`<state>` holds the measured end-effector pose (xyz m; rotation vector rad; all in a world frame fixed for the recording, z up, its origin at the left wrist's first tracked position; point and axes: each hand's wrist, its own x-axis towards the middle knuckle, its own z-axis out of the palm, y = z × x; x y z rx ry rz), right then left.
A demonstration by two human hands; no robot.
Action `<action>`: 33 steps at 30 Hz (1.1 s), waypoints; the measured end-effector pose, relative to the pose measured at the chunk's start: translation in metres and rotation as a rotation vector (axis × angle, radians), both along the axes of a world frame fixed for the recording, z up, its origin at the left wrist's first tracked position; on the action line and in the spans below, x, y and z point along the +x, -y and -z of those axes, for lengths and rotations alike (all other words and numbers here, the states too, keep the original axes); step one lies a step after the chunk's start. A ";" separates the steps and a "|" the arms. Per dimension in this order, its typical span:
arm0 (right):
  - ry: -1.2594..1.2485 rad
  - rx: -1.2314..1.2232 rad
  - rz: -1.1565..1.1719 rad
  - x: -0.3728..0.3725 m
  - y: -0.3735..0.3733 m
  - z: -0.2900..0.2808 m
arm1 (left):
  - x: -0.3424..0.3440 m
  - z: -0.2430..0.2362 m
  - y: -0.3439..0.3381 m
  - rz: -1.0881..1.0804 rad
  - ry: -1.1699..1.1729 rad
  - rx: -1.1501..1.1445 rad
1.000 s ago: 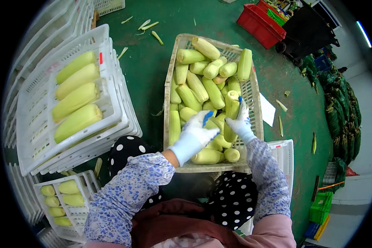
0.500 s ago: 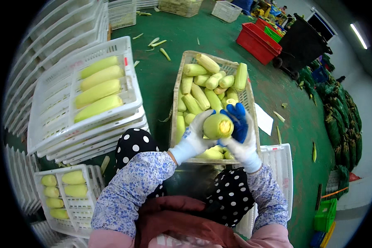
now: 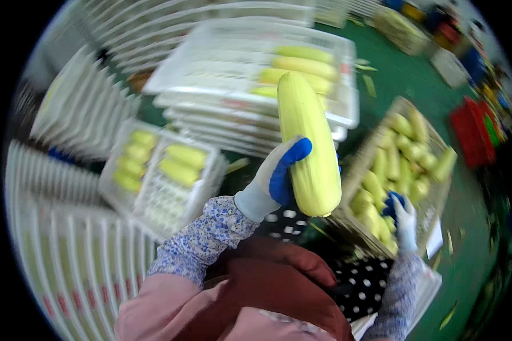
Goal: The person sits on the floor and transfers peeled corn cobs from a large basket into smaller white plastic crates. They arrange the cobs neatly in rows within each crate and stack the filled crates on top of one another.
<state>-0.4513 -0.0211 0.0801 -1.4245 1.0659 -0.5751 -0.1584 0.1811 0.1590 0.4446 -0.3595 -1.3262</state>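
Observation:
In my left hand [image 3: 281, 176], gloved in white with a blue palm, I hold a large ear of corn [image 3: 310, 148] in pale green husk. It stands upright, leaning slightly, with my thumb across its near side and my fingers mostly hidden behind it. My right hand [image 3: 402, 216], in a matching glove, reaches into a beige crate [image 3: 438, 213] of husked-over ears. Its fingers look apart and sit close to the ears; the view there is slightly blurred. Several more ears [image 3: 404, 153] lie piled in that crate.
Left of the crate, a stack of white trays [image 3: 179, 91] carries a row of ears on top. A lower white tray [image 3: 165, 210] holds more in two compartments. Tall stacks of white trays [image 3: 79, 250] stand at my left. Farther right is a red crate [image 3: 472, 133].
My view has turned left. My left hand has raised the ear toward the tray stack, while my right hand has let go of it and moved down into the crate.

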 end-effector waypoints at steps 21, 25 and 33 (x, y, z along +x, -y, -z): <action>-0.451 -0.020 -0.095 -0.044 0.007 0.035 | 0.212 0.174 -0.249 -0.115 1.353 1.502; -0.609 -0.013 -0.181 -0.014 0.005 0.004 | 0.213 0.248 -0.260 0.017 1.341 1.441; -0.794 -0.154 -0.376 -0.053 0.058 0.051 | 0.172 0.173 -0.169 -0.513 1.637 1.087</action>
